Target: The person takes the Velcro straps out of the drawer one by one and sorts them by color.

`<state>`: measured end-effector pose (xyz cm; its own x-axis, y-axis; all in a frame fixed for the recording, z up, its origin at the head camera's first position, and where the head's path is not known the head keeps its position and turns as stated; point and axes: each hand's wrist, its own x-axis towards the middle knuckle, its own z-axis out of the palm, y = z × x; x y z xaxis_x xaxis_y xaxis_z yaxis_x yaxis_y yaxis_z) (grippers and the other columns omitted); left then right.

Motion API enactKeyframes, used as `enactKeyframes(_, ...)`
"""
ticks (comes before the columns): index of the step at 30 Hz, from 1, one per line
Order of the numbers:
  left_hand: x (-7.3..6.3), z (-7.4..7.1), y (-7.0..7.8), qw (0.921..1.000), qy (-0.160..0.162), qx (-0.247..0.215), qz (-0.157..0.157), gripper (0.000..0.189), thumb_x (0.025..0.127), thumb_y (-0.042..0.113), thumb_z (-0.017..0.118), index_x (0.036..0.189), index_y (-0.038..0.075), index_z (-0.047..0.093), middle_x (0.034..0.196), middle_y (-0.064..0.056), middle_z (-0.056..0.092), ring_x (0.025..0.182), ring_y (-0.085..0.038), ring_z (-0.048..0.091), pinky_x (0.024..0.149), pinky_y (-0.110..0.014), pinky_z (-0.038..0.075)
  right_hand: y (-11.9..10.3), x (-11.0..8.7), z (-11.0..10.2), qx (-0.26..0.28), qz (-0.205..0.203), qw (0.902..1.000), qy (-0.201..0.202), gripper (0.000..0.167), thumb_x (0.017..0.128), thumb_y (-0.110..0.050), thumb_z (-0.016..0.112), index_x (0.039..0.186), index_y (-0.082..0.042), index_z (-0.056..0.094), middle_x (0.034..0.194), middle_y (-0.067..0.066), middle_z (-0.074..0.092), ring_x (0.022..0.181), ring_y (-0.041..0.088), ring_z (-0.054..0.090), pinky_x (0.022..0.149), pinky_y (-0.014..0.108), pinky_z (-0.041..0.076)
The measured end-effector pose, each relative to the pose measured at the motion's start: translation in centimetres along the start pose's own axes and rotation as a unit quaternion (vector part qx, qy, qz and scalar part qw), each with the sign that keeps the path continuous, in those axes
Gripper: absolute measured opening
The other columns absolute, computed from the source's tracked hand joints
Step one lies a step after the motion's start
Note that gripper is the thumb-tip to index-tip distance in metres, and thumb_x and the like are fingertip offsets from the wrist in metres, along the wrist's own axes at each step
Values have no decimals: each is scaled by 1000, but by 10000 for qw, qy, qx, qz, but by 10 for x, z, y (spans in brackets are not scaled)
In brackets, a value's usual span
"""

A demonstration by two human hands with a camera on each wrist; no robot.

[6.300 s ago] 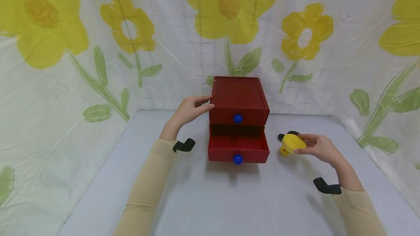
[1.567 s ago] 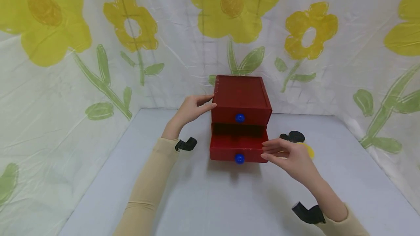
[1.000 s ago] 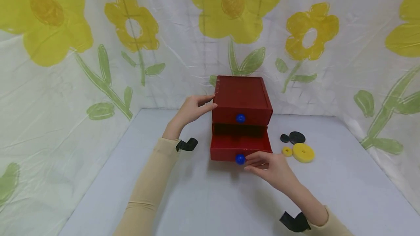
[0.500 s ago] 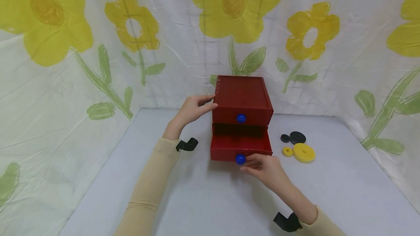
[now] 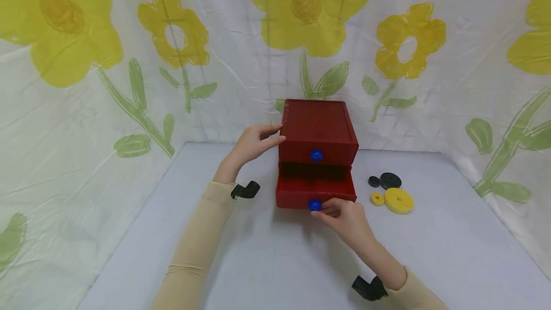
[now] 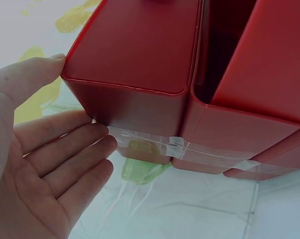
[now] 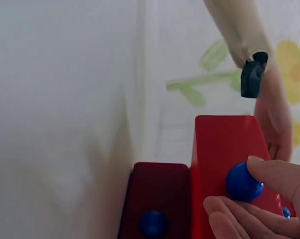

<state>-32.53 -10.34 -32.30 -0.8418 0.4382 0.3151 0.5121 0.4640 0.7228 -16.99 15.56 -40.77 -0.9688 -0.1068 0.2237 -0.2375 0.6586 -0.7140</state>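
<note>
A red drawer chest (image 5: 317,121) stands at the back of the table, and one of its drawers (image 5: 297,200) is pulled out below the top one. My right hand (image 5: 348,219) pinches the blue knob (image 7: 244,181) of that drawer, thumb on one side and fingers on the other. Against the chest's left upper edge rests my left hand (image 5: 249,147); its thumb and fingers (image 6: 90,172) are extended along the front and side. The right wrist view also shows a lower, shut drawer (image 7: 157,191) with its own blue knob (image 7: 153,223).
Right of the chest lie a large yellow disc (image 5: 399,201), a small yellow ring (image 5: 377,199), a large black disc (image 5: 390,180) and a small black one (image 5: 373,182). Behind the table (image 5: 258,262) hangs a flowered curtain (image 5: 236,75).
My right hand set the large yellow disc on the table, moved left to the open drawer's knob and took hold. The drawer has slid slightly inward. My left hand stays put.
</note>
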Motion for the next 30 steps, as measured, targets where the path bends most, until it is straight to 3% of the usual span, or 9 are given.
enactKeyframes(13, -1, 0, 0, 10000, 8, -2, 36, 57, 88, 46, 62, 135, 16, 55, 137, -3, 55, 125, -20, 54, 101, -39, 46, 2, 19, -1, 62, 89, 9999, 13, 21, 78, -31, 78, 89, -13, 73, 82, -2, 72, 72, 9, 67, 62, 20, 56)
enactKeyframes(22, -2, -1, 2, 10000, 5, 10, -17, 56, 89, 46, 62, 136, 15, 54, 138, -5, 54, 125, -23, 53, 102, -44, 45, 5, 32, 2, 57, 152, 9998, 124, 24, 79, -31, 77, 89, -9, 73, 82, 2, 72, 72, 12, 67, 61, 22, 56)
enactKeyframes(30, -1, -1, 2, 9999, -29, 119, -25, 55, 90, 45, 61, 136, 16, 54, 138, -3, 54, 126, -20, 53, 102, -35, 46, 8, 46, 3, 246, 270, 9993, 126, 26, 81, -29, 76, 92, -6, 73, 85, 6, 73, 74, 15, 69, 63, 26, 57)
